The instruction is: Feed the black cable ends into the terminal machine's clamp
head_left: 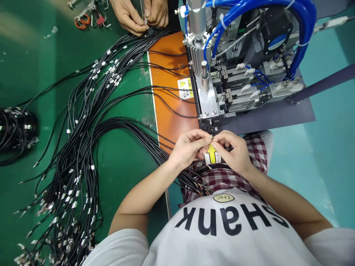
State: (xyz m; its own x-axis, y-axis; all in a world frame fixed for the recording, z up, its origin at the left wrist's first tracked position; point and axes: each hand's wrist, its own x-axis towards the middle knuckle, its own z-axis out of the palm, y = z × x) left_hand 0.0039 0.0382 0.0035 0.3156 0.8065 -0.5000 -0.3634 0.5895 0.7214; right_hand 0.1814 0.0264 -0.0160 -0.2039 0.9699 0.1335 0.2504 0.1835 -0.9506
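My left hand [188, 146] and my right hand [231, 149] meet just below the metal press machine [206, 96]. Both pinch the stripped end of a thin cable [211, 137] between thumb and fingers. The fine coloured wire tips show between my fingertips. More black cables [177, 173] run under my left wrist, their stripped ends lying on my checked lap [222, 177]. A yellow arrow sticker [212, 154] sits right beneath my fingers.
A large bundle of black cables with metal clips [83, 122] fans across the green table. An orange mat [169, 92] lies beside the machine, with blue air hoses [249, 11] above. Another person's hands [141, 16] work cables at the top. A coiled cable bundle [15, 129] sits far left.
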